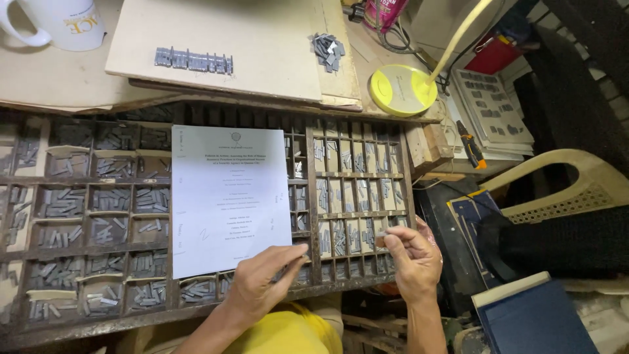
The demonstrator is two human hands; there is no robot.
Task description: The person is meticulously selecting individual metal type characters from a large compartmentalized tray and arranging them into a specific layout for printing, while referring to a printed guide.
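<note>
A wooden type case with many small compartments of grey metal type pieces fills the left and middle. A printed white sheet of paper lies on top of it. My left hand rests on the sheet's lower right corner, fingers pinched over a compartment; whether it holds a piece is unclear. My right hand hovers at the case's lower right, pinching a small metal type piece between thumb and fingertips.
Behind the case, a pale board carries a set row of type and a loose pile of type. A white mug, a yellow lamp base, a beige plastic chair and a blue book surround it.
</note>
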